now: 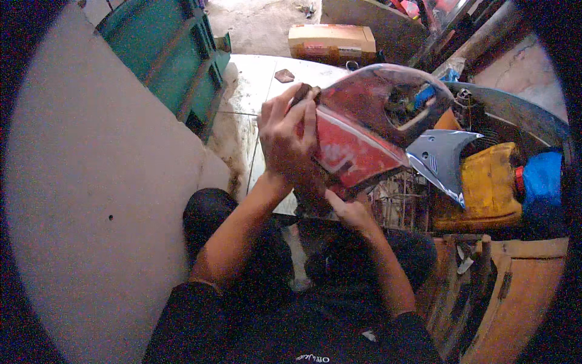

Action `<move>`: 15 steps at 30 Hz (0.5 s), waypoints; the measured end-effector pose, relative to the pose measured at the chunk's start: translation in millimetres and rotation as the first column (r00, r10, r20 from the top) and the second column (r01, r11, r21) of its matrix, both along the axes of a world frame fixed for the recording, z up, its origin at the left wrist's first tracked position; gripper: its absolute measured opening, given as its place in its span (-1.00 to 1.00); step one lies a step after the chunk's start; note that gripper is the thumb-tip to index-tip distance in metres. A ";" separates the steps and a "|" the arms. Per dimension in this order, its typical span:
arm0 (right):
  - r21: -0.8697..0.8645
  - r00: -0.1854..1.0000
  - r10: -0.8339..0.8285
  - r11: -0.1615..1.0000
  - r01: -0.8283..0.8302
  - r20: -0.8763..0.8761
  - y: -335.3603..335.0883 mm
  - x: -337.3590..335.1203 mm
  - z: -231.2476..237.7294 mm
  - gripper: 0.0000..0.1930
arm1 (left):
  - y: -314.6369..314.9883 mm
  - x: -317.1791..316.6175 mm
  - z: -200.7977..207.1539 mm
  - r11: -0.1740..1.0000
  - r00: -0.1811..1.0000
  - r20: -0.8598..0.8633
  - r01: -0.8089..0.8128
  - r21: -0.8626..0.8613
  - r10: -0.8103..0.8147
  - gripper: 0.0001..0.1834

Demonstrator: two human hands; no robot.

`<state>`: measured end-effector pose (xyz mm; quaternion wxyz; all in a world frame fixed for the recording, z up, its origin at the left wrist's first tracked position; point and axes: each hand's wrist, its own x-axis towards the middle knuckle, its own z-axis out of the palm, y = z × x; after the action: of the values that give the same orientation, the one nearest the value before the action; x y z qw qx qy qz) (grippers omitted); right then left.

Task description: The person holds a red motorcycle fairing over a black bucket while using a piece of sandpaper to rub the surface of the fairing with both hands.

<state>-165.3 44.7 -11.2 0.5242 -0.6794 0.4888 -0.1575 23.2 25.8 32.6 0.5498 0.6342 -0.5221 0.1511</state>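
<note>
A red motorcycle fairing panel (357, 151), scuffed and dull, with a large opening near its far right end, is tilted up in front of me. My left hand (288, 133) is closed at its upper left edge, fingers bent around a small dark folded piece (301, 94) that looks like sandpaper. Low on the panel, my right hand (351, 212) grips the near edge, its thumb showing and its other fingers mostly hidden. Beyond the left hand, a brown flat scrap (284, 76) lies on the white tiled surface (248, 70).
A grey pointed panel (438, 159) rests beside a yellow jerrycan (492, 182) and a blue container (542, 185) on the right. At the back is a cardboard box (331, 42). A green metal frame (167, 54) stands far left; a wooden piece (527, 285) is near right.
</note>
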 end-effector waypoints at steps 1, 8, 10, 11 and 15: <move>-0.034 0.991 0.127 0.991 -0.128 -0.046 -3.0 -2.8 1.5 -0.64 | 2.9 -2.6 -2.4 1.000 1.000 -0.001 -0.002 0.007 0.002 -0.85; -0.059 0.979 -0.149 0.988 0.142 -0.140 -9.2 -10.5 -61.5 -0.63 | -2.3 -8.2 -11.5 0.998 0.998 -0.013 0.059 -0.036 -0.059 -0.87; -0.088 0.983 -0.155 0.985 0.147 -0.095 -12.1 -10.0 -64.8 -0.61 | -3.6 0.4 -6.3 0.998 0.993 -0.121 0.021 0.052 -0.014 -0.86; -0.049 0.993 -0.117 0.992 0.116 -0.004 -8.1 -0.5 -39.9 -0.60 | -0.7 6.8 -10.4 0.998 0.987 -0.159 0.034 0.043 -0.027 -0.85; -0.026 0.985 -0.172 0.985 0.172 0.006 -11.1 -12.1 -39.6 -0.57 | 8.9 -13.7 -19.6 0.976 0.975 -0.070 0.206 -0.071 -0.211 -0.82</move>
<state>-177.3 33.6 -50.8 0.5007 -0.6411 0.5424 -0.2099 9.5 34.7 13.0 0.6022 0.5634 -0.5592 0.0842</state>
